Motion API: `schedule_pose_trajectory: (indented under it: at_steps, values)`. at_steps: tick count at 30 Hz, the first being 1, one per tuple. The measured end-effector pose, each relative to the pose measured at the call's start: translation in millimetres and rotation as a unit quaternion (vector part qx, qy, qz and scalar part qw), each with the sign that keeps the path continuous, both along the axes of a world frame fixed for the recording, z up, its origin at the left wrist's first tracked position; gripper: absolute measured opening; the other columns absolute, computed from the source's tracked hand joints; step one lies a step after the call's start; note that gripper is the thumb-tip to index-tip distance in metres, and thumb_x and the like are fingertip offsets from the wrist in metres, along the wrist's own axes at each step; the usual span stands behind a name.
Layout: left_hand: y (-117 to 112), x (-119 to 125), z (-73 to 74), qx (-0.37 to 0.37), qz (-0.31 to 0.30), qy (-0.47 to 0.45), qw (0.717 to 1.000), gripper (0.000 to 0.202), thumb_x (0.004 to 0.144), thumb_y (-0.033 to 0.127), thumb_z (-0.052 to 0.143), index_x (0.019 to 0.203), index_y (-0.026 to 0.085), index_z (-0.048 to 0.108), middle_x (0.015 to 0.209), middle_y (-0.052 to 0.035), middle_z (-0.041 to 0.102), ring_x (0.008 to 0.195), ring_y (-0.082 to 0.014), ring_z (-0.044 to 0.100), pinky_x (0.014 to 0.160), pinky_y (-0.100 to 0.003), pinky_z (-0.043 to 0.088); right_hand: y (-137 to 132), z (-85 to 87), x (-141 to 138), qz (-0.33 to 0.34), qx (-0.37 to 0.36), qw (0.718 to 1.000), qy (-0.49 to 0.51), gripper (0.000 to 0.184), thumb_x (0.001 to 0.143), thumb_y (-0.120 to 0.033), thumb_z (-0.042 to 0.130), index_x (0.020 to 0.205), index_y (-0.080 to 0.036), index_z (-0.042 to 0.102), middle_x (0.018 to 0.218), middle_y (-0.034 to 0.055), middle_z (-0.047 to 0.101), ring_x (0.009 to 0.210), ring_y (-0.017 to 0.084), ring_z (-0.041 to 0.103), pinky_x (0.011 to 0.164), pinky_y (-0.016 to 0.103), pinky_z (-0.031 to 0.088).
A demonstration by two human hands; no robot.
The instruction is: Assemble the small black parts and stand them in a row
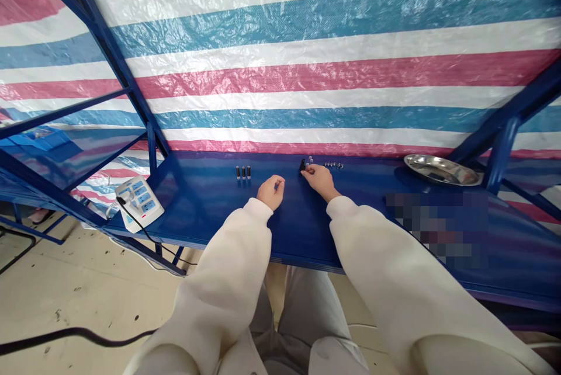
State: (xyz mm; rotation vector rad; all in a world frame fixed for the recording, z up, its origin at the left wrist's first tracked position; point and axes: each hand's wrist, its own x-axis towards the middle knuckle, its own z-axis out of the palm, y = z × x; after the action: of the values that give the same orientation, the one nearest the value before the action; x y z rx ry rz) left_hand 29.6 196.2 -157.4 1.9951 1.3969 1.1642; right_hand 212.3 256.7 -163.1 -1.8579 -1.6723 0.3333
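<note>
My left hand [272, 191] hovers over the blue table with its fingers curled and the thumb close to them. What it holds, if anything, is too small to make out. My right hand [321, 180] is further forward, its thumb and fingertips pinched at a small black part [302, 165]. Small clear pieces [310, 160] lie just beyond those fingers. Right of them is a row of several small shiny metal pieces [333, 165]. To the left of my left hand, three short black cylinders [243, 173] with pale lower ends are lined up side by side.
An oval metal tray [442, 170] sits at the back right of the blue table [210, 205]. At the left end lies a white power strip [139, 202] with a black cable plugged in. Blue frame posts [127, 80] and a striped plastic sheet [307, 77] enclose the back.
</note>
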Motion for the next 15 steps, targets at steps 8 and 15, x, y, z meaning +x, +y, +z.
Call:
schedule_pose_trajectory:
  at_steps: [8,15]
  values:
    - [-1.1,1.2,2.1,0.001,-0.007,0.005,1.0,0.013,0.081,0.017,0.046,0.087,0.017,0.058,0.075,-0.0006,0.06,0.057,-0.0088,0.048,0.065,-0.022,0.043,3.9,1.9,-1.6,-0.005,-0.03,0.999,-0.017,0.014,0.076,-0.03,0.057,0.08,-0.019,0.065,0.085,0.0057,0.069,0.08,0.019,0.062,0.066,0.027,0.042]
    - [-0.5,1.4,0.9,0.001,-0.008,0.007,1.0,0.014,0.081,0.017,0.045,0.087,0.018,0.058,0.076,-0.0009,0.061,0.062,-0.0099,0.053,0.065,-0.022,0.045,10.0,-3.9,2.5,0.006,-0.028,0.998,-0.058,0.015,0.077,-0.029,0.057,0.081,-0.017,0.065,0.084,0.0088,0.068,0.08,0.02,0.062,0.069,0.028,0.044]
